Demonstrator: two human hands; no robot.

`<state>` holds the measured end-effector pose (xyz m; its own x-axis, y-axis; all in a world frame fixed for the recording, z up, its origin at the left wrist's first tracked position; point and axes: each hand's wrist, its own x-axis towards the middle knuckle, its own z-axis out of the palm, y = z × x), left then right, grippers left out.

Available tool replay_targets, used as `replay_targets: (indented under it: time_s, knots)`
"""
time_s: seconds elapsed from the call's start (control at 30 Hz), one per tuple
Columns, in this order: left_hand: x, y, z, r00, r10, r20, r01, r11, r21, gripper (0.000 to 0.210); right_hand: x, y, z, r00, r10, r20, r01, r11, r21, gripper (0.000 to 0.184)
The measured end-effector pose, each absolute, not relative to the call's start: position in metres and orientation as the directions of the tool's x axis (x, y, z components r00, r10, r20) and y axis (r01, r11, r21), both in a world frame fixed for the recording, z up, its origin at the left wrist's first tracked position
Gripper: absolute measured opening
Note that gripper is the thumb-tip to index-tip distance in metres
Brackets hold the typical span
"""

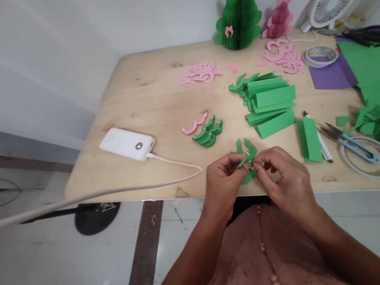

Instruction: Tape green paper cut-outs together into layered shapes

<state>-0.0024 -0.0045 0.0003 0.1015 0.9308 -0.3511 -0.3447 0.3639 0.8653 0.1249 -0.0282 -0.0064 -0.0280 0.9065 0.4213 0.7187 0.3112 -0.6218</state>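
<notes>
Near the front edge of the table, my left hand (223, 180) pinches a curved green paper cutout (251, 151) between thumb and fingers. My right hand (283, 175) is closed at the same piece, thumb and fingertips together at its right side; what exactly they grip is too small to make out. More green cutouts lie under and behind the fingers, partly hidden. Just beyond my left hand sits a small stack of wavy green cutouts (208, 132), with a wavy pink paper strip (194, 124) beside it.
Folded green papers (273, 99), pink cutouts (202, 72), a marker (323, 144), snips (350, 142) and tape roll (347, 169) lie around. A green paper rabbit (238, 17), pink rabbit (280, 18) and fan (334, 1) stand behind. A power bank (126, 143) trails a cable leftward.
</notes>
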Motion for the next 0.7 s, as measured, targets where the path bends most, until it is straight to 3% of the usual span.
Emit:
replay_targets:
  time_s: [0.7]
  knots:
    - [-0.0027,-0.0048,0.0014,0.103,0.932,-0.346,-0.352,0.36,0.864,0.011,0.1251,-0.0275,-0.0057,-0.034,0.903,0.428,0.727,0.317,-0.609,0.01]
